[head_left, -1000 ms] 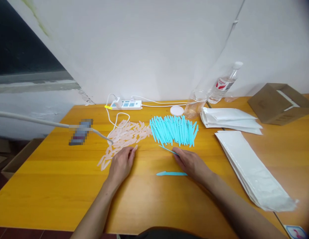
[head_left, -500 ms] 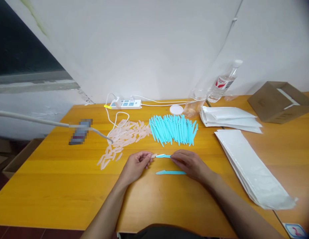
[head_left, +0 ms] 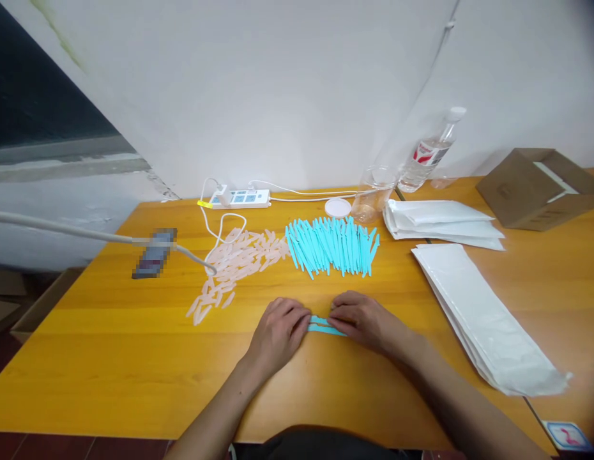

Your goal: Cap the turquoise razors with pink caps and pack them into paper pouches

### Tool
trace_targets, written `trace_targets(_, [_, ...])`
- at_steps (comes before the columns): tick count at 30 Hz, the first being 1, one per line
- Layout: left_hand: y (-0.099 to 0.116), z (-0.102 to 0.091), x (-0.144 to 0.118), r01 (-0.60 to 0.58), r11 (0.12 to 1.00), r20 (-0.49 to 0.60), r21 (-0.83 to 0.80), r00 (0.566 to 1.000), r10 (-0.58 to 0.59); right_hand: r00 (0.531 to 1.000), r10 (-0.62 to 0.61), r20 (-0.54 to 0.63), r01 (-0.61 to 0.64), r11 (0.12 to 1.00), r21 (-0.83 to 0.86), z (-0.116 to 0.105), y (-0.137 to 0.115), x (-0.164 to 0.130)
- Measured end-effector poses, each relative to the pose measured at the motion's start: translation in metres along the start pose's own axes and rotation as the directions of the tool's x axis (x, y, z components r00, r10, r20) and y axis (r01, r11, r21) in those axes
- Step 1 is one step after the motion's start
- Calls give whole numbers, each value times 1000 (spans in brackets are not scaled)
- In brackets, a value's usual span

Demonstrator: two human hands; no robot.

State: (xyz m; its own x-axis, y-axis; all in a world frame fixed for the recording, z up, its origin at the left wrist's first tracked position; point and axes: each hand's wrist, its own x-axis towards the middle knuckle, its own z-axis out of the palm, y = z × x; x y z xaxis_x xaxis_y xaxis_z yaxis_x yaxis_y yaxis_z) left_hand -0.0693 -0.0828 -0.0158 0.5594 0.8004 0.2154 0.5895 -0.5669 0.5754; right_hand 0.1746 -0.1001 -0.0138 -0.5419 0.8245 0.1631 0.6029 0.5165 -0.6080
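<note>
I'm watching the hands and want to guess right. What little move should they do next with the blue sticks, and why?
Probably let go and reach back to the piles. Both the left hand and right hand rest on two blue sticks lying side by side, while the blue pile and pink pile hold many more.

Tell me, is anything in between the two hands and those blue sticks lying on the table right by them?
Nothing visible is. The left hand and the right hand both rest right at the two blue sticks, one hand at each end. The blue pile and the pink pile lie farther back on the table.
</note>
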Motion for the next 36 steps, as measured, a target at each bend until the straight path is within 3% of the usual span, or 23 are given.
trace_targets(2, [4,4,0,-89,994,8,63,996,88,999,53,3,-53,998,-28,-9,-2,3])
trace_targets(4, [10,10,-1,-205,973,85,102,977,196,980,181,-88,-189,978,-92,-19,1,12])
trace_targets(7, [17,21,-6,-296,943,186,151,946,267,864,399,-307,-465,865,-186,-32,14,38])
trace_targets(10, [19,32,-18,-263,943,156,205,960,234,770,515,-376,-618,750,-236,-38,29,72])
trace_targets(16, [25,44,-36,-208,943,118,261,976,182,686,636,-354,-719,667,-194,-30,49,111])
trace_targets(20, [30,35,-34,-178,967,70,180,983,168,656,682,-323,-740,666,-98,-35,55,115])
trace_targets(23, [12,9,-30,-71,988,-67,137,994,81,651,702,-288,-735,678,-5,-48,54,111])
trace_targets(25, [-13,-16,-29,88,978,-223,187,974,-45,662,705,-254,-704,702,111,-57,49,101])
trace_targets(27, [-41,-43,-31,268,914,-357,304,922,-151,712,691,-127,-616,701,359,-63,42,87])
trace_targets(28, [-54,-55,-33,343,862,-373,374,906,-198,750,661,-29,-559,656,507,-64,38,78])
trace_targets(30, [-71,-74,-37,412,780,-326,471,903,-280,813,557,172,-494,502,710,-61,30,60])
trace_targets(32, [-76,-83,-40,425,738,-243,524,905,-350,825,467,317,-521,411,748,-53,24,44])
trace_targets(36, [-68,-82,-37,441,716,-153,541,889,-431,814,384,436,-577,453,680,-33,18,28])
